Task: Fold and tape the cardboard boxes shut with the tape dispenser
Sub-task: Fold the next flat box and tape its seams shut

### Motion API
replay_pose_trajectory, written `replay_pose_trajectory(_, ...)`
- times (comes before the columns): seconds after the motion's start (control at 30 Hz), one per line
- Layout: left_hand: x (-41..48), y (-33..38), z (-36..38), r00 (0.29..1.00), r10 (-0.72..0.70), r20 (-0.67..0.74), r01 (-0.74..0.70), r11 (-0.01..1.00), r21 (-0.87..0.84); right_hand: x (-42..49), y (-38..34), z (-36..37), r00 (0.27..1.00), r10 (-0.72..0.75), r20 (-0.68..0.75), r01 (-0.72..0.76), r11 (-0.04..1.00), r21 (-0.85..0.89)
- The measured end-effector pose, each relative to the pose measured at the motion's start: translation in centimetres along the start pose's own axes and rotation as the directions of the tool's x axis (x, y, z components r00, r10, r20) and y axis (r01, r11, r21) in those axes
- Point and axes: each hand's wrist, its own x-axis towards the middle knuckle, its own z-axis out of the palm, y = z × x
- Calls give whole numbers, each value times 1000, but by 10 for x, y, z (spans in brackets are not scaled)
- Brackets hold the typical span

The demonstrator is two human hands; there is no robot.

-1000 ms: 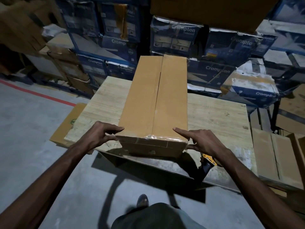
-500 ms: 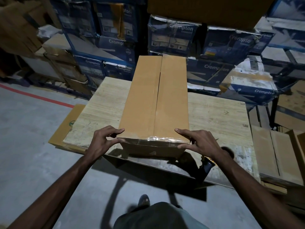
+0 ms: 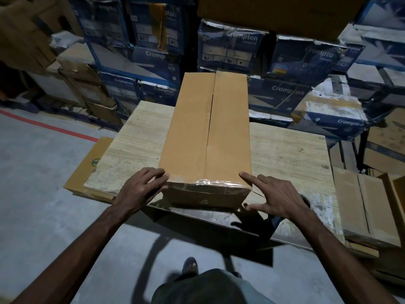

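Both forearms bare up to the frame edge; left hand (image 3: 140,189) and right hand (image 3: 276,198) bare as well. Dark grey-green cloth garment (image 3: 210,289) at bottom centre, kind unclear. One foot in dark footwear (image 3: 190,265), seemingly open-toed, blurred.

Left hand (image 3: 140,189), right hand (image 3: 277,199), fingers (image 3: 246,175) loosely spread

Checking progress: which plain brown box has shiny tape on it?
The long box on the wooden table: clear tape wraps its near edge. The brown cartons at right lie flat.
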Motion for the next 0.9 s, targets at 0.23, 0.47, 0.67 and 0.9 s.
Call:
replay_pose_trajectory(0.23,37,47,-11,963,-155,221,216,934,-285,15,-38,-45,968,123,-219,-4,879,476)
replay_pose_trajectory(0.47,89,50,2,901,-213,378,362,849,-384,97,-88,-25,993,119,4,-96,783,615)
replay_pose_trajectory(0.67,91,55,4,891,-197,410,367,844,-391,95,-89,-15,989,148,-14,-113,810,575)
replay_pose_trajectory(0.9,100,65,4,891,-80,447,220,937,-271,91,-92,-12,990,73,-120,-9,885,466)
